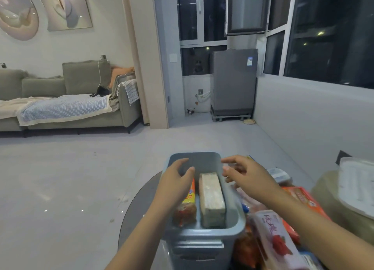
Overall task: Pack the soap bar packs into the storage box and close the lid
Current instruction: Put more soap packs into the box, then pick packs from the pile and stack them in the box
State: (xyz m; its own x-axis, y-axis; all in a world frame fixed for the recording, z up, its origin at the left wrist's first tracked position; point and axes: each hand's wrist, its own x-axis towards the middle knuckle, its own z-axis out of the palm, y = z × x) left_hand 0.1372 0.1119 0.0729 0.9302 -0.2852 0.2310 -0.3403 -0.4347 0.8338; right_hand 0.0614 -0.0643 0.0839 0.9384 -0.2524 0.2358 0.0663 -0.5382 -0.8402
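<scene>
We have the grey storage box point(202, 232) at the lower centre of the frame, standing on a dark round surface point(139, 207), its lid not on. Two soap bar packs already stand in it side by side: a pale block point(211, 201) and an orange-wrapped pack point(187, 206) to its left. Our left hand point(175, 185) and right hand point(250, 176) both hover open over the box, holding nothing. More packs lie piled at lower right, among them a pink-and-white one point(272, 239). We judge these packs firm and fairly dense, with slick film wrap, so we would pinch each across its long sides. The white lid-like piece point(356, 188) at right looks light and stiff.
</scene>
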